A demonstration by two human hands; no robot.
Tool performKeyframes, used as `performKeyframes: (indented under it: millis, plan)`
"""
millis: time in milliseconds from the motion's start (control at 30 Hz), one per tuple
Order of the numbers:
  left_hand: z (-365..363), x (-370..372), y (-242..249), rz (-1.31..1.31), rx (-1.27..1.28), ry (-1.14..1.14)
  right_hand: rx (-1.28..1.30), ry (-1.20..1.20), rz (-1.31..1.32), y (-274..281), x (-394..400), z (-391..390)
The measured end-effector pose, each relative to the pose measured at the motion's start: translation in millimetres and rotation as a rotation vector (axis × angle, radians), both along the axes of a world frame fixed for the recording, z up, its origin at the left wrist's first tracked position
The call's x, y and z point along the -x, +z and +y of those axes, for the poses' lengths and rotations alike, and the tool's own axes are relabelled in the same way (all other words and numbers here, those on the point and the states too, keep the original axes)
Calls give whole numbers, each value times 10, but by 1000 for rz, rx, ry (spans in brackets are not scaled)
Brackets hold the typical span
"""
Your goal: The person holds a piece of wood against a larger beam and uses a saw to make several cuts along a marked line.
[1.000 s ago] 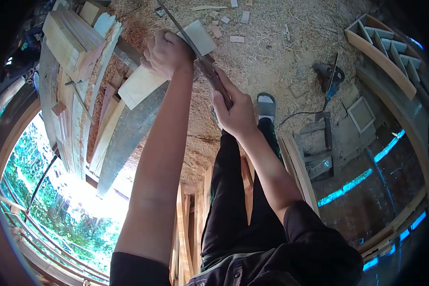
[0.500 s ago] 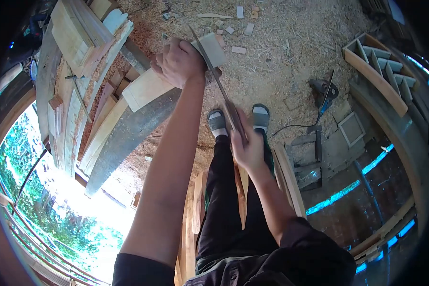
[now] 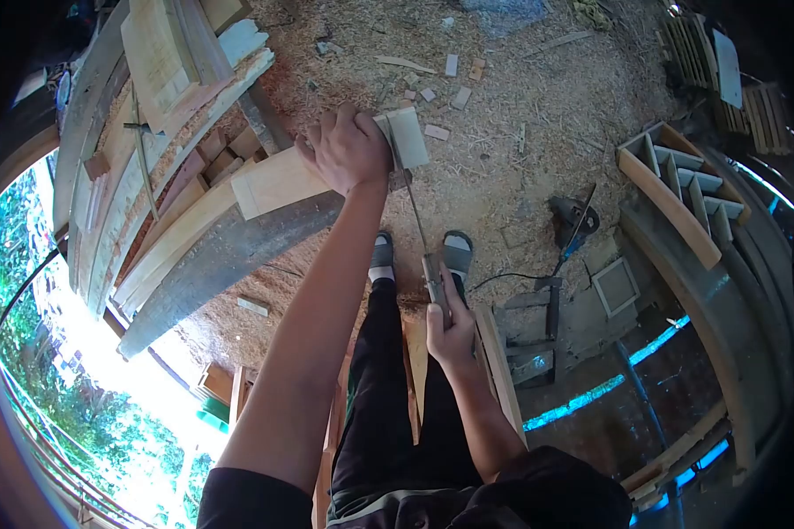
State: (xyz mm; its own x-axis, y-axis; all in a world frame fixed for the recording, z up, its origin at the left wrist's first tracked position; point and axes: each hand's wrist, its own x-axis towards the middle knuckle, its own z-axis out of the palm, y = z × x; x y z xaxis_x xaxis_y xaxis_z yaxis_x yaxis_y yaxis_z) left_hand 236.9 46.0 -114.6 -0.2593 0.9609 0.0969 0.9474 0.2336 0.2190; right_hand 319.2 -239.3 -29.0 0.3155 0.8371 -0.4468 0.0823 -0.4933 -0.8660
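My left hand bears down on a pale wooden board, its bent fingers over the far edge. The board lies on a thick grey plank, and its right end sticks out past the plank. Just right of that hand, the thin blade of a handsaw crosses the board near this end, seen nearly edge-on. My right hand is closed around the saw's handle, lower down in front of my legs.
Stacked boards and a workbench fill the left. Small wood offcuts lie scattered on the sawdust-covered floor. At right are a corded power tool, a small wooden frame and a compartmented wooden box. My sandalled feet stand below the saw.
My right hand has drawn the saw back toward my body, so more blade shows between handle and board. My left hand stays on the board; the camera view has shifted slightly.
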Motion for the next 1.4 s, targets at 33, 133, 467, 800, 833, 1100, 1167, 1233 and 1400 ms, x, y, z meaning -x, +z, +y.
performKeyframes:
  millis: [33, 133, 467, 800, 833, 1100, 1167, 1233, 1400]
  plan:
    - [-16, -6, 2, -7, 6, -2, 6, -2, -7, -44, 25, 19]
    - [17, -17, 32, 60, 37, 7, -35, -8, 9, -299, 91, 407]
    - [-32, 5, -6, -3, 4, -16, -18, 33, -57, -80, 55, 130]
    - [-25, 17, 24, 19, 14, -3, -202, 65, -116, -142, 68, 145]
    - [-29, 23, 14, 17, 10, 14, -148, 55, -70, -139, 72, 120]
    - [-28, 19, 89, -24, 32, 12, 49, 101, 29, -198, 72, 774]
    - [-34, 11, 74, -32, 8, 7, -248, 75, -164, -276, 146, 117]
    - [-33, 25, 79, -36, -11, 1, -110, 41, -32, -60, 85, 90]
    - [-36, 31, 73, -49, 38, 5, -165, 53, -42, -283, 98, 1005]
